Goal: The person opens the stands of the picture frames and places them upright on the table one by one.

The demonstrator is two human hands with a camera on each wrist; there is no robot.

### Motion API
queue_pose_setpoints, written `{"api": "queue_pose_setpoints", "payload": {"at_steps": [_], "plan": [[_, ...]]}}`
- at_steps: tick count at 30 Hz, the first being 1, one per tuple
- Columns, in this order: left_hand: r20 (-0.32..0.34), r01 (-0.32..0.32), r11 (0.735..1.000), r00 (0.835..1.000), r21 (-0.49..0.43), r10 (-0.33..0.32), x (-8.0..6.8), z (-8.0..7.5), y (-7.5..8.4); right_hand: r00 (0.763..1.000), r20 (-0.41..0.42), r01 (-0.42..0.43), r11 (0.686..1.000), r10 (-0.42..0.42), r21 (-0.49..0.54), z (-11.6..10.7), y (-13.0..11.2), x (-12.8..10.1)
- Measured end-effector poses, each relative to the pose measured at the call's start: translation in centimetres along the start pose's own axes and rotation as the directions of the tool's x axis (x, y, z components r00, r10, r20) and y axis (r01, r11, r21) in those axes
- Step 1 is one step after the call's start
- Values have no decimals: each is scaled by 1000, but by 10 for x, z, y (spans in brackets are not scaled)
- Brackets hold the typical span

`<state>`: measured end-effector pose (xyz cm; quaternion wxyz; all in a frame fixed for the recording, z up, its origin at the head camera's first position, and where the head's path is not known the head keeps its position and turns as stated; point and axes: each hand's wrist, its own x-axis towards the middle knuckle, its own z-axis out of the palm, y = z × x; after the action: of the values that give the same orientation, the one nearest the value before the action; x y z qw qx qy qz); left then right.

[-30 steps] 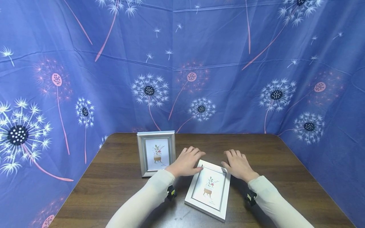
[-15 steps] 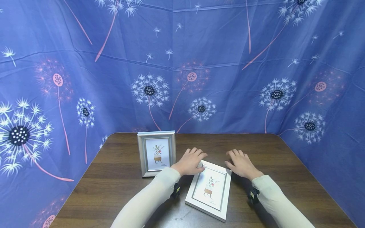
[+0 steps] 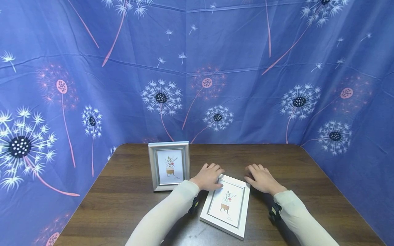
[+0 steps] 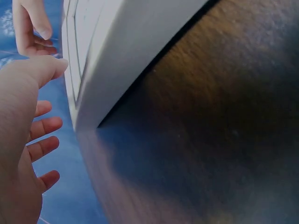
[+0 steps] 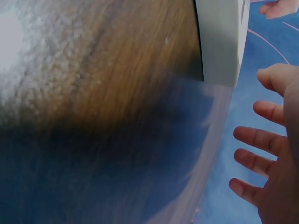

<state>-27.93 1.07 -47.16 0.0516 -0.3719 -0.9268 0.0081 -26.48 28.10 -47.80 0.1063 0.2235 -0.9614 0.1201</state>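
A white picture frame lies face up and slightly turned on the table, showing a print of a plant in a brown pot. My left hand is over its upper left corner, thumb reaching above the border. In the left wrist view this hand has its fingers spread, the thumb overlapping the frame. Beside the upper right corner is my right hand, palm down. In the right wrist view its relaxed fingers hold nothing and stand apart from the frame's side.
A silver picture frame with a similar print stands upright behind my left forearm. The brown wooden table reaches back to a blue dandelion-print cloth that hangs behind and at both sides.
My left hand has shifted a little to the right, its fingers dipping lower at the corner. My right hand has drifted slightly right, away from the white frame. Both picture frames stay nearly in place.
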Motion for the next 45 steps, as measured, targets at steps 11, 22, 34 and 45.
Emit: {"api": "queue_pose_setpoints", "payload": {"at_steps": [11, 22, 34, 45], "plan": [[59, 42, 998, 997, -45, -39, 6, 11, -2, 1000, 21, 17, 1000, -17, 24, 3, -7, -2], [72, 38, 999, 997, -13, -37, 3, 19, 3, 999, 41, 6, 999, -8, 34, 5, -12, -2], [8, 21, 998, 1000, 52, -21, 4, 16, 6, 1000, 31, 0, 999, -1, 37, 8, -11, -2], [-29, 0, 998, 1000, 60, 2, 5, 19, 8, 999, 34, -14, 999, 12, 45, 10, -12, -2]]}}
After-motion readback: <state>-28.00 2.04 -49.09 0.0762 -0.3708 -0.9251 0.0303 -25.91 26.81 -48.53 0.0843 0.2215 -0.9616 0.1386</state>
